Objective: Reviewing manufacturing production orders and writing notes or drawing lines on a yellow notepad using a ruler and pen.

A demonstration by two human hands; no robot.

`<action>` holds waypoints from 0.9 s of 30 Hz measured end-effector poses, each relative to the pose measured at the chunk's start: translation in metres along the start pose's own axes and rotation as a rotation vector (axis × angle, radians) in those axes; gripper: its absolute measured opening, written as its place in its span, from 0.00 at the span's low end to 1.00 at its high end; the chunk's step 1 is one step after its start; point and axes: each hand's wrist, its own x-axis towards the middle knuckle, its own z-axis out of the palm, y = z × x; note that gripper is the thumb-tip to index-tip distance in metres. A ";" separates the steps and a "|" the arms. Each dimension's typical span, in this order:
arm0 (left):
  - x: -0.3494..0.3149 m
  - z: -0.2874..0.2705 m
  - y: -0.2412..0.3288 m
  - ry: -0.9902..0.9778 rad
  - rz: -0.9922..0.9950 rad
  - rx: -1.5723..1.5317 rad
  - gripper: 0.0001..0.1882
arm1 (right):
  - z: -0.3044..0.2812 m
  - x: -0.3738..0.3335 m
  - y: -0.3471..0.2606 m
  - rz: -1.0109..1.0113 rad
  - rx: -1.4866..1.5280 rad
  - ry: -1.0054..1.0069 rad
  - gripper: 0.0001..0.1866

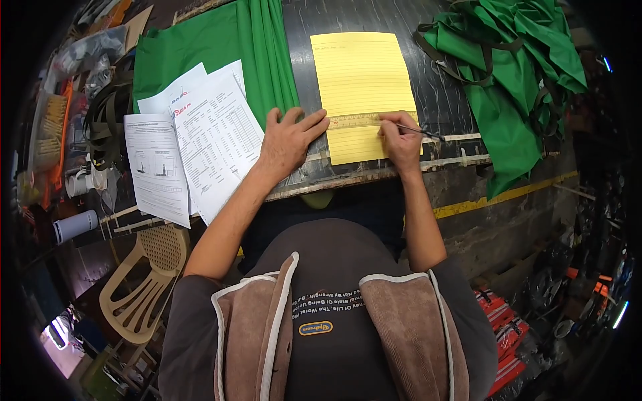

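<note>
A sheet of yellow lined paper lies on the dark table, its near edge close to the table's front. Across its lower part rests a ruler, see-through or yellowish. My left hand lies flat left of the sheet with fingers spread, the fingertips at the ruler's left end. A dark pen is gripped in my right hand, which rests over the sheet's right edge by the ruler. The pen's tip is hidden by my fingers.
White printed papers overlap on green cloth at the left. More green fabric with dark straps is heaped at the right, hanging over the table edge. A beige plastic chair stands lower left.
</note>
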 end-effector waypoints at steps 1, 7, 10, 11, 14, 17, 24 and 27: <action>-0.002 -0.001 0.000 -0.007 -0.007 -0.001 0.31 | 0.001 0.004 -0.012 -0.118 -0.097 0.029 0.09; -0.007 -0.005 0.008 0.088 -0.034 0.014 0.33 | -0.048 0.011 -0.035 -0.461 -0.961 -0.038 0.19; -0.008 -0.018 0.016 0.161 -0.085 0.018 0.36 | -0.057 -0.002 -0.041 -0.456 -0.968 -0.045 0.17; -0.009 -0.024 0.019 0.203 -0.120 0.002 0.37 | -0.057 -0.005 -0.042 -0.364 -0.924 -0.059 0.15; -0.009 -0.037 0.025 0.264 -0.171 -0.042 0.38 | -0.061 -0.011 -0.047 -0.204 -0.907 -0.068 0.12; -0.004 -0.045 0.030 0.303 -0.175 -0.082 0.36 | -0.054 -0.011 -0.060 -0.203 -0.965 -0.039 0.09; 0.054 -0.041 0.016 0.307 -0.118 -0.215 0.33 | 0.000 0.020 -0.064 0.022 -0.137 0.065 0.11; 0.074 -0.012 0.007 0.044 -0.105 -0.142 0.46 | 0.012 0.024 -0.067 0.032 -0.164 0.069 0.12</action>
